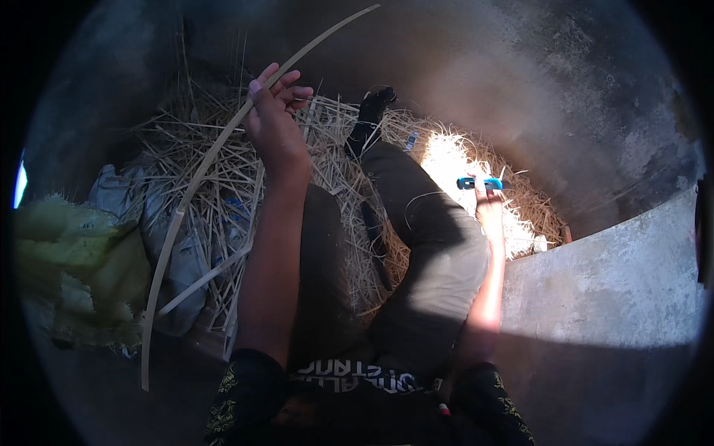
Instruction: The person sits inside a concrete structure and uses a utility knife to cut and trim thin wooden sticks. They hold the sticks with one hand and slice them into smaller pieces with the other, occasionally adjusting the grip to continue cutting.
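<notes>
My left hand (277,132) is raised at upper left, with a long, thin, pale strip (197,181), apparently split bamboo, pinched between thumb and fingers. The strip bows from the top middle down to the lower left and has a node partway along. Its other fingers are loosely curled. Out to the right, in bright sunlight, my right hand (489,213) grips a small oblong blue object (480,183) with a dark middle; glare keeps me from telling its kind. That hand is beside my bent right knee, above the shavings.
Pale shavings and split strips (216,126) cover the ground between and beyond my legs. A crumpled yellow-green sack (82,267) lies at left beside greyish cloth or plastic (123,189). A grey wall (483,59) stands ahead; bare concrete (610,282) spreads at right.
</notes>
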